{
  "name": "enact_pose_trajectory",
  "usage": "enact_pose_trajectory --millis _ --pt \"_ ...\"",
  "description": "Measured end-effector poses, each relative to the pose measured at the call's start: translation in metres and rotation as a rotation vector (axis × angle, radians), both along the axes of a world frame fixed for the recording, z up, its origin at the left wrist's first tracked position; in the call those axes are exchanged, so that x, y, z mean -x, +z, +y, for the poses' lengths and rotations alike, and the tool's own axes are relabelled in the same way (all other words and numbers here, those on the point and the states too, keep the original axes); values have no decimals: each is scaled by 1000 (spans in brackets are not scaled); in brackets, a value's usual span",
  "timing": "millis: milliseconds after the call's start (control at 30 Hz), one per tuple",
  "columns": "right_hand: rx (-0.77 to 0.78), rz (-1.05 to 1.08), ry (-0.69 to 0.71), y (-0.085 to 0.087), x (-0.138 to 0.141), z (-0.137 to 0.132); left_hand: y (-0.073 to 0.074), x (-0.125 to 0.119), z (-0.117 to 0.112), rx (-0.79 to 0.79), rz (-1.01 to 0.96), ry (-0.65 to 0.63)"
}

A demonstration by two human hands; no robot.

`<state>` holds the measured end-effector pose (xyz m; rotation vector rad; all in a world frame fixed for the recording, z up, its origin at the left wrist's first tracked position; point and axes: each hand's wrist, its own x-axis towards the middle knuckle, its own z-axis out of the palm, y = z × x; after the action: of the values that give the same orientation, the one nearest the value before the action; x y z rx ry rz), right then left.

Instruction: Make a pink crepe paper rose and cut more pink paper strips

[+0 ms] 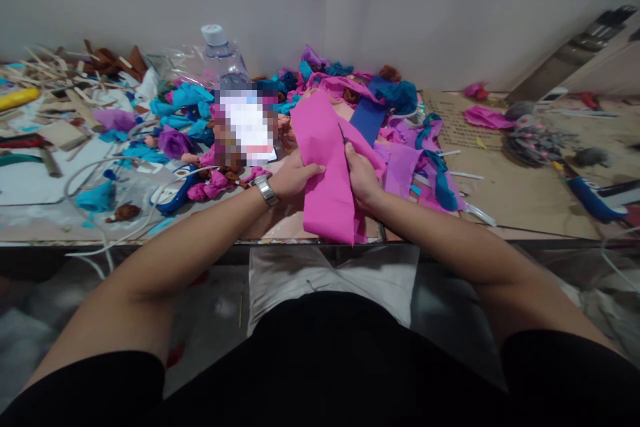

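A long strip of bright pink crepe paper (323, 177) hangs over the table's front edge, folded at its lower end. My left hand (295, 177) grips it from the left, thumb on top and fingers beneath. On the right side of the strip, my right hand (364, 177) is closed around what look like scissors (343, 135). Only a thin dark blade shows against the pink; the handles are hidden in the hand. More pink paper bulges out behind my right hand. Purple crepe paper (401, 169) and a dark blue strip (367, 121) lie just beyond it.
Crumpled crepe paper flowers (175, 141), a blurred-out phone (247, 123) and a water bottle (223, 57) crowd the left and back. Wooden sticks (60, 80) pile up far left. A white cable (107, 160) loops over the front edge. A blue-handled tool (597, 199) lies at right.
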<state>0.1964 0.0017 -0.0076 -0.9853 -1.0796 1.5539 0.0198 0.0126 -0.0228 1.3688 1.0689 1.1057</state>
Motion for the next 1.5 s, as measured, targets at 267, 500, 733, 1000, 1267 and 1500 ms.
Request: enact_pose_trajectory --millis 267,500,733,1000,1267,1500 --pt "31 68 18 -7 5 0 7 0 13 -55 -309 108" --pt "74 68 34 -4 6 -2 8 1 14 -198 -173 196" --pt "1 30 53 -12 0 4 7 -2 6 -184 -86 144" --pt "-12 1 20 -9 -1 3 7 -1 7 -179 -58 119" --pt "-7 -4 37 -13 -2 5 6 0 6 -155 -50 91" --pt "50 110 42 -11 5 3 -1 1 10 -112 -124 141"
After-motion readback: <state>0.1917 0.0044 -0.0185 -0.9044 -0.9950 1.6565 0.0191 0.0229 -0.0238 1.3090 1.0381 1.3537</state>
